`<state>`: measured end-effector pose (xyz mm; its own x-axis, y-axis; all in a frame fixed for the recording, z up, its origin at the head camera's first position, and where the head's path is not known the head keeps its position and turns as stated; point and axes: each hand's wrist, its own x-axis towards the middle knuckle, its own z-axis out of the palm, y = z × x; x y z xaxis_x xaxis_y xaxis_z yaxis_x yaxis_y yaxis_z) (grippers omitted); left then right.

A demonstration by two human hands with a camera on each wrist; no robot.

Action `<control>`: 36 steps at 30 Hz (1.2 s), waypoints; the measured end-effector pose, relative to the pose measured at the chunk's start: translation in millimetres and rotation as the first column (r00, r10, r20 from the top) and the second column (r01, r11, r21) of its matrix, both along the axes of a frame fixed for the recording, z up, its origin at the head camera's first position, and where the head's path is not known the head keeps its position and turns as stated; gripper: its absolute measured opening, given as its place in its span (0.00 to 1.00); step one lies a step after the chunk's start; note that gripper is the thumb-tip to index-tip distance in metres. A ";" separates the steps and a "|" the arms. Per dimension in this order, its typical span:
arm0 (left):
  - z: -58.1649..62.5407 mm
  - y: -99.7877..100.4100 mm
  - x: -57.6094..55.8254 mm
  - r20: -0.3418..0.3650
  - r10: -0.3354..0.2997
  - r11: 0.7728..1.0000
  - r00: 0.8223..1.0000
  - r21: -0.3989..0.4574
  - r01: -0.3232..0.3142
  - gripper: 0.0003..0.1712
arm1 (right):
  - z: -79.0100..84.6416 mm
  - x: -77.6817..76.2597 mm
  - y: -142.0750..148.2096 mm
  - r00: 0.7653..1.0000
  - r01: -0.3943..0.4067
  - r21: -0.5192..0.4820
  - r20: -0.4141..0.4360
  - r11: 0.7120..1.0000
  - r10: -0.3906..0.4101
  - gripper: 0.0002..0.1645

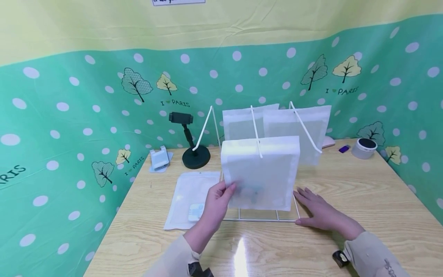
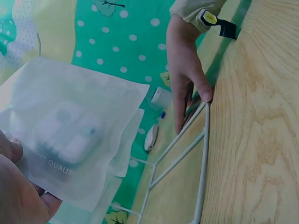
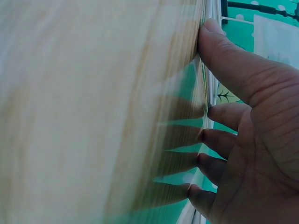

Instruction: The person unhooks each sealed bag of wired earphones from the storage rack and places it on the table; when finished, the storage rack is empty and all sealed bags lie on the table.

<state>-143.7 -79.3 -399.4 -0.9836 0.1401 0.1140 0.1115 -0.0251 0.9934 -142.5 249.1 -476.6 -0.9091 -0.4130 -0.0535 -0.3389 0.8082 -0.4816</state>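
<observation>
My left hand point(image 1: 215, 202) pinches the left edge of a frosted white pouch point(image 1: 261, 169) that hangs from the front arm of a white wire rack point(image 1: 256, 220). In the left wrist view, a whitish rounded item point(image 2: 72, 133) shows through the pouch, above printing that includes "QUALITY". My right hand point(image 1: 318, 211) rests at the right front corner of the rack's base, its fingers spread and the thumb touching the wire. The right wrist view shows its fingertips point(image 3: 205, 191) down on the tabletop. More frosted pouches point(image 1: 238, 122) hang on the rack behind the front one.
Left of the rack, another frosted pouch point(image 1: 181, 192) lies flat with a pale blue item in it. Toward the back stand a black phone stand point(image 1: 196, 157), a small light-blue stand point(image 1: 160, 159) and a white cylinder point(image 1: 363, 150). A small purple object point(image 1: 344, 149) lies near the cylinder.
</observation>
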 end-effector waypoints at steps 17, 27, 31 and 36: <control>11.4 -4.2 24.7 -0.034 0.029 0.999 0.999 -0.020 -0.030 0.14 | -1.8 -0.9 0.5 1.000 0.000 -0.003 -0.004 1.000 0.000 0.54; 15.1 -11.1 41.0 -0.164 0.025 1.000 0.986 -0.011 -0.028 0.13 | -3.0 -0.9 1.5 0.999 -0.014 -0.012 -0.035 1.000 0.014 0.53; 18.9 -18.0 46.1 -0.206 0.019 1.000 0.978 -0.009 -0.021 0.12 | -2.0 -0.2 1.5 0.999 -0.023 -0.015 -0.046 1.000 0.022 0.53; 29.2 -33.8 49.3 -0.241 0.055 0.998 0.969 -0.001 -0.057 0.12 | -1.5 -0.5 1.7 1.000 -0.013 -0.017 -0.007 1.000 0.013 0.54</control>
